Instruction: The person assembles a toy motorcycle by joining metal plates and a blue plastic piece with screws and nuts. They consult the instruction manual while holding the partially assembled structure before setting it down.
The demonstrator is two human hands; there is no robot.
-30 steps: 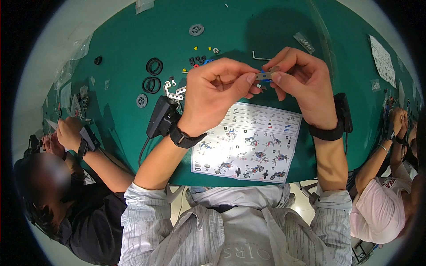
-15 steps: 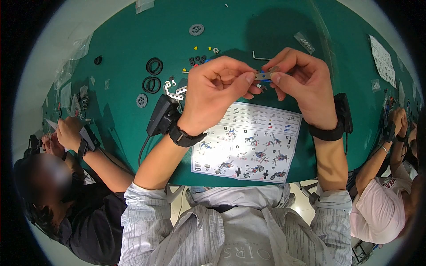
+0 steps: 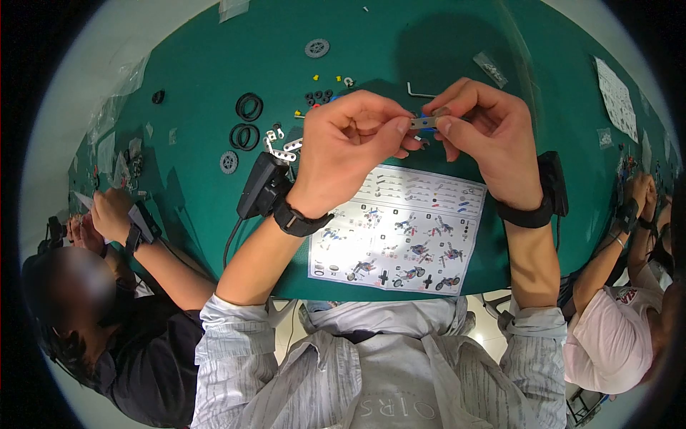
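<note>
Between my two hands, above the top of the instruction sheet, is a small metal strip with holes. My left hand pinches its left end between thumb and fingers. At the right end, my right hand grips it with thumb and forefinger. A bit of blue shows behind the strip; its shape is mostly hidden by the fingers. An L-shaped hex key lies just beyond my right fingers. Silver perforated strips lie left of my left wrist.
Black rubber rings, grey wheels and small black parts lie on the green table. A bag of screws is at the upper right. Other people sit at both sides, one in a black sleeve.
Hardly anything differs: both hands keep the strip in the same place, with only a very slight shift of the fingers and the view.
</note>
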